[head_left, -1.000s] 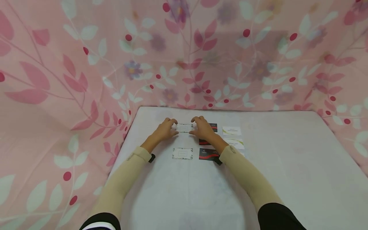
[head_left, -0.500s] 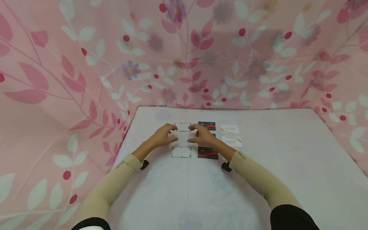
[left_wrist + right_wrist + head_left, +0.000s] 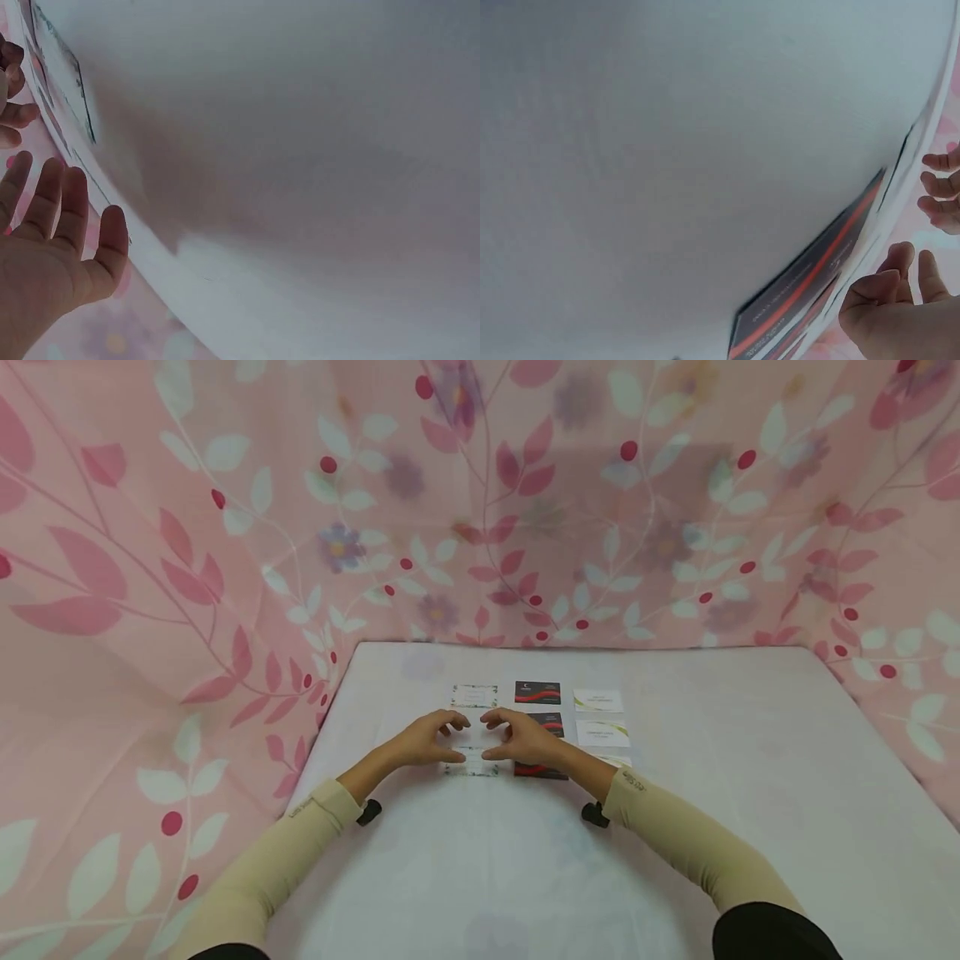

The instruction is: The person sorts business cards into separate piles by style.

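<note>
My left hand [image 3: 426, 739] and right hand [image 3: 522, 739] face each other low over the table, fingers loosely curved and nothing between them. Their thumbs overlap a white floral-bordered card [image 3: 473, 766] lying flat at the front of the left column. A matching floral card [image 3: 474, 696] lies behind my hands. In the left wrist view my left hand [image 3: 64, 262] shows its palm and spread fingers, with a card [image 3: 66, 79] beyond. In the right wrist view my right hand [image 3: 896, 304] is beside a black card with a red stripe [image 3: 810, 270].
Black cards with red waves [image 3: 537, 692] form a middle column, partly behind my right hand and forearm. White cards with green curves [image 3: 603, 732] make a right column, the front one partly covered. A white cloth [image 3: 480, 860] covers the table; a pink floral curtain [image 3: 480, 527] hangs behind.
Both hands have moved back toward me, from the rear floral card to the front one. The rear floral card and rear black card are now uncovered.
</note>
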The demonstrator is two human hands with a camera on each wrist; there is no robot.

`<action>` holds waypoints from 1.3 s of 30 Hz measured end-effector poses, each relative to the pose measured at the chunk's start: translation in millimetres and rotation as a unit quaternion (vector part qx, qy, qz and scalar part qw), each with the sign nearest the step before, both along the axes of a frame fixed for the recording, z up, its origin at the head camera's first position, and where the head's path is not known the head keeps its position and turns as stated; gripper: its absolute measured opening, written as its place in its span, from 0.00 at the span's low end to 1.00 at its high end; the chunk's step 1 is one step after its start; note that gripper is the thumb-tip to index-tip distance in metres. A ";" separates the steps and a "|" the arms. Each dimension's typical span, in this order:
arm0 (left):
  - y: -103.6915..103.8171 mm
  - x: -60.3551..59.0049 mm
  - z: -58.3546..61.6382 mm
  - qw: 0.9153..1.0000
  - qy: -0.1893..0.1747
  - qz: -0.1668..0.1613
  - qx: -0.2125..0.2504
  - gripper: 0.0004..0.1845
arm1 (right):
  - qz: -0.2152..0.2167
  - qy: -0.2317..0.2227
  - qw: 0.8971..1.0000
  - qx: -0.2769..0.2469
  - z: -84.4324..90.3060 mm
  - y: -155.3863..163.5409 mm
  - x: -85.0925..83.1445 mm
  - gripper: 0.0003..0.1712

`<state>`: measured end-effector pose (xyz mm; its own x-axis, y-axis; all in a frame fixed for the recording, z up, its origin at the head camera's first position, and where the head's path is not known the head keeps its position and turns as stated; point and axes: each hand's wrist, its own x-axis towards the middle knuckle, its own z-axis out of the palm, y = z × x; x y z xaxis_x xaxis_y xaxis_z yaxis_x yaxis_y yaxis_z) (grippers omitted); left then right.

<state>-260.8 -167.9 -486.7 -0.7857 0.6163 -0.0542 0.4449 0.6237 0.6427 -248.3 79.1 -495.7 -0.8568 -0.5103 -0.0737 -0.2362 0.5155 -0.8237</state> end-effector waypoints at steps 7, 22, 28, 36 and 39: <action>0.0 6.2 -9.5 0.997 0.030 0.025 -0.074 0.30 | 0.010 0.062 0.993 0.103 -8.5 -4.8 5.4 0.37; 10.2 16.6 -10.5 0.987 0.082 0.005 -0.137 0.26 | 0.030 0.118 0.977 0.174 -8.8 -17.7 11.0 0.27; 10.6 20.8 -13.9 0.984 0.126 -0.015 -0.124 0.25 | 0.027 0.075 0.986 0.149 -5.2 -17.9 20.8 0.22; 1.4 24.3 -17.1 0.982 0.156 -0.038 -0.100 0.30 | -0.014 0.014 0.997 0.071 -8.3 -10.2 20.3 0.13; -2.2 24.7 -16.0 0.981 0.167 -0.045 -0.092 0.33 | -0.018 -0.026 0.999 0.040 -7.0 -5.8 18.3 0.13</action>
<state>-236.0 -170.1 -502.8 -0.7215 0.6876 0.0807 0.6698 0.6638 0.3327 -230.0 73.3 -502.7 -0.8684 -0.4699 -0.1582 -0.1737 0.5871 -0.7907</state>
